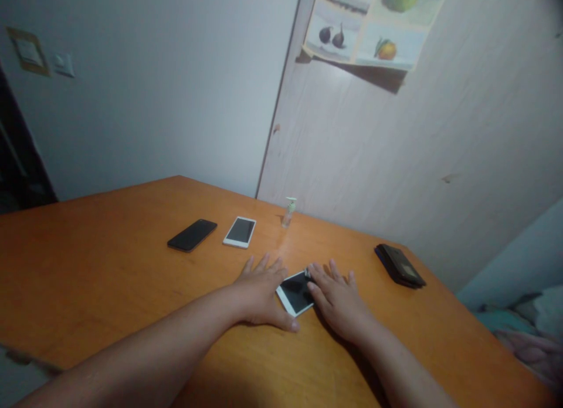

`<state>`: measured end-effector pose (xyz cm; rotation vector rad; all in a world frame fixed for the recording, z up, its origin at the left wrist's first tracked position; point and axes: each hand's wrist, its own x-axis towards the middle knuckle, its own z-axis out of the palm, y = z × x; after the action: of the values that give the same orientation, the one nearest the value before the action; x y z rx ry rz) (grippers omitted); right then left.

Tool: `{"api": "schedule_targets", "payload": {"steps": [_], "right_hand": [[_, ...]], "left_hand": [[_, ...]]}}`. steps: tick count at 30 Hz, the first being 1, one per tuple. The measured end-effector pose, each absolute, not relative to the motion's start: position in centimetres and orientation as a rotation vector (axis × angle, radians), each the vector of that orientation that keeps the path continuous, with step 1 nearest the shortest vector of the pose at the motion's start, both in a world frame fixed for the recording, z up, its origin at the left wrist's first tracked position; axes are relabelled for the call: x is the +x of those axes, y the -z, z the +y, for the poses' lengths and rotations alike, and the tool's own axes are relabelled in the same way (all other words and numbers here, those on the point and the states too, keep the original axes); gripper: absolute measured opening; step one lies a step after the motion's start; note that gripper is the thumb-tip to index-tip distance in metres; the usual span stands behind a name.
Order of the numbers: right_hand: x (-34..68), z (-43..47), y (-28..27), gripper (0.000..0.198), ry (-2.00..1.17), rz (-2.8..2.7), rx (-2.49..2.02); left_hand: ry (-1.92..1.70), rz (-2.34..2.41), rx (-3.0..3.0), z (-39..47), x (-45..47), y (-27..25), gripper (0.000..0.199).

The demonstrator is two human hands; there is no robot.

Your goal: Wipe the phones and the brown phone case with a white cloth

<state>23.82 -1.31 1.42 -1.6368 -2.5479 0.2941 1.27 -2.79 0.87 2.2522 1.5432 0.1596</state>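
Observation:
A white-framed smartphone with a dark screen lies face up on the wooden table, between my two hands. My left hand rests at its left end with fingers spread; the thumb reaches past the near corner. At the phone's right end is my right hand, its fingers apart and its thumb and index finger over the edge of the screen. A small whitish patch shows by the right index fingertip, too small to make out. The phone's right end is hidden under that hand.
Farther back on the table lie a black smartphone and another white smartphone. A small clear pump bottle stands near the wall. A dark wallet lies by the right edge.

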Motion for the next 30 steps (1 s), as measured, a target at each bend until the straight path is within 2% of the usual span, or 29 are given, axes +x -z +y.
{"api": "schedule_targets", "payload": {"steps": [5,10,15,21,27,30], "right_hand": [[22.4,-3.2,-2.2,0.054,-0.580,-2.785,-1.161],[22.7,-2.7,-2.0,0.059,-0.437,-2.651,-1.439],[22.4,-3.3,-2.1,0.054,-0.566,-2.788,-1.165],[23.8,-2.1,-1.5,0.061,-0.245,-2.528,-1.709],[23.6,-4.2,-2.9,0.059,-0.570,-2.819,-1.253],[24.8,-3.6,-2.8,0.062,-0.463,-2.714,-1.504]], "left_hand": [[-0.155,1.577,2.250,-2.7,1.5,-0.7,0.130],[-0.141,1.590,2.245,-2.7,1.5,-0.7,0.134],[-0.121,1.577,2.258,-2.7,1.4,-0.8,0.130],[-0.135,1.583,2.239,-2.7,1.5,-0.8,0.129],[-0.099,1.585,2.264,-2.7,1.5,-0.9,0.129],[-0.095,1.592,2.259,-2.7,1.5,-0.9,0.131]]}}
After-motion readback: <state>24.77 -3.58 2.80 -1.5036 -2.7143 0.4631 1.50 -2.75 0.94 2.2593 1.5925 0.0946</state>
